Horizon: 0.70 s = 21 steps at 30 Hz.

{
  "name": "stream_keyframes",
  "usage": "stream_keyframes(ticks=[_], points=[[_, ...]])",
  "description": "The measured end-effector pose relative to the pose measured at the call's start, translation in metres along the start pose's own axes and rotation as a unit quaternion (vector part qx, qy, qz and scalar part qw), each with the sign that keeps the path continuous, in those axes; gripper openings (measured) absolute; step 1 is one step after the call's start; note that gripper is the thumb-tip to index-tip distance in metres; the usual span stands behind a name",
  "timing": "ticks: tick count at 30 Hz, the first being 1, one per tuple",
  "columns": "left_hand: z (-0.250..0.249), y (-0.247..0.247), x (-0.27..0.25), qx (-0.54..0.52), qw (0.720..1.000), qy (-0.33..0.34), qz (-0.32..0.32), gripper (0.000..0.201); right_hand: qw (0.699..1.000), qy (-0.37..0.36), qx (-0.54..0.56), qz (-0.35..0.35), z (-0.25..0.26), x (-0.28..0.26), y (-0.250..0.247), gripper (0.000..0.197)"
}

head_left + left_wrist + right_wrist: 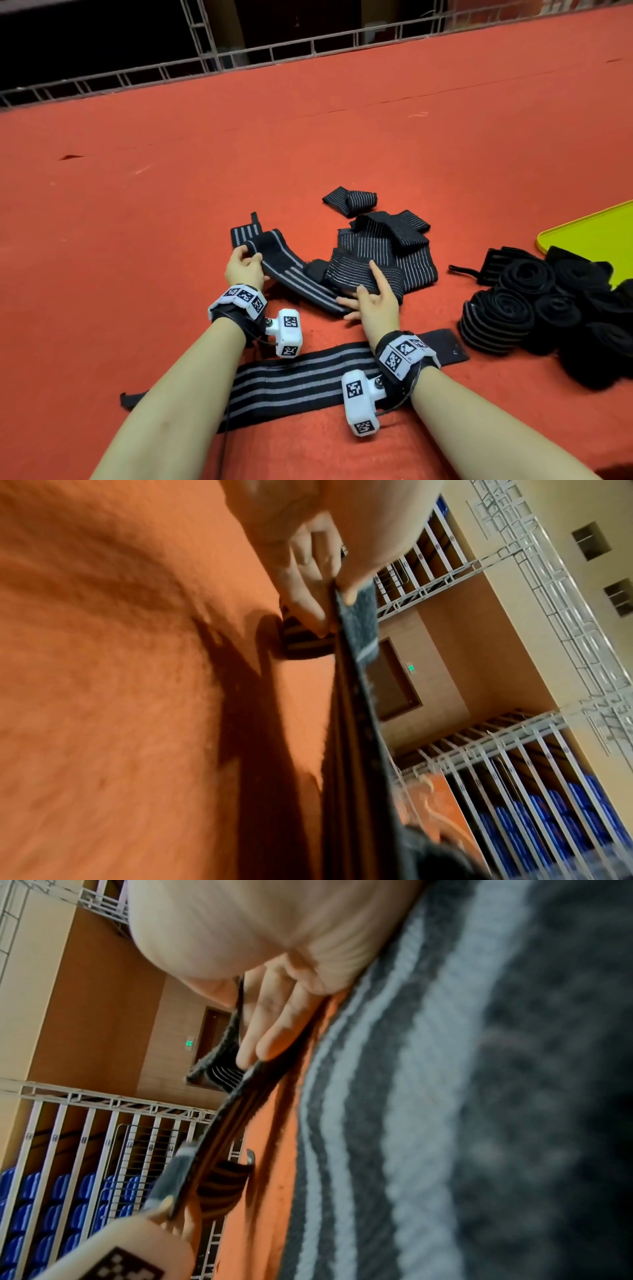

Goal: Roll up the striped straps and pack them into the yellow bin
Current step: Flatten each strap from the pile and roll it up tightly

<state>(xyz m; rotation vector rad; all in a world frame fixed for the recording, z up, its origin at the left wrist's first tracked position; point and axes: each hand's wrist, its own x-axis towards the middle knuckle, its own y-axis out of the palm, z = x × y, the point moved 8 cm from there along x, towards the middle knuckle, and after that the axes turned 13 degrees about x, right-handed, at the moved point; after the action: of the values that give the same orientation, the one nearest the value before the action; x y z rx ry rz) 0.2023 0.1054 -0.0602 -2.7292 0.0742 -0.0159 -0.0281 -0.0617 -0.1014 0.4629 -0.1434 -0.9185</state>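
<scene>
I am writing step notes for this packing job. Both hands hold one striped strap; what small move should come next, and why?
Probably start rolling the held strap from one end. The left hand and right hand grip it between them, it is unrolled, and rolled straps already lie beside the yellow bin.

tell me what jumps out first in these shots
A black strap with grey stripes, stretched over the red mat: the left hand grips one end, the right hand meets the other. To the right, a dark pile of rolled straps sits by the corner of the yellow bin.
</scene>
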Motion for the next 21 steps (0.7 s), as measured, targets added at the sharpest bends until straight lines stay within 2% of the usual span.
stream_keyframes(ticks=[2,5,9,12,14,17,21], points=[[0.010,-0.019,0.011,-0.010,0.999,-0.018,-0.047,0.023,0.996,-0.061,-0.060,-0.039,0.005,0.002,-0.010,0.051],[0.018,-0.047,0.024,0.018,0.996,-0.016,-0.082,0.025,0.992,-0.082,-0.097,-0.023,0.009,0.000,-0.008,0.050],[0.021,-0.043,0.018,0.025,0.999,0.026,-0.008,0.036,0.989,-0.085,-0.123,0.017,0.008,0.002,-0.001,0.042],[0.043,-0.018,0.006,0.027,0.997,-0.024,0.068,0.054,0.989,-0.076,-0.126,0.015,0.004,0.006,-0.001,0.031],[0.056,-0.008,0.003,0.070,0.993,-0.042,0.086,0.047,0.989,-0.063,-0.132,0.017,0.001,0.007,-0.001,0.029],[0.049,-0.019,0.011,0.053,0.997,-0.035,0.041,0.035,0.990,-0.056,-0.128,0.007,0.001,0.007,-0.002,0.040],[0.009,-0.064,0.016,0.006,0.999,-0.002,-0.051,0.032,0.992,-0.032,-0.118,-0.004,-0.003,0.008,-0.004,0.050]])
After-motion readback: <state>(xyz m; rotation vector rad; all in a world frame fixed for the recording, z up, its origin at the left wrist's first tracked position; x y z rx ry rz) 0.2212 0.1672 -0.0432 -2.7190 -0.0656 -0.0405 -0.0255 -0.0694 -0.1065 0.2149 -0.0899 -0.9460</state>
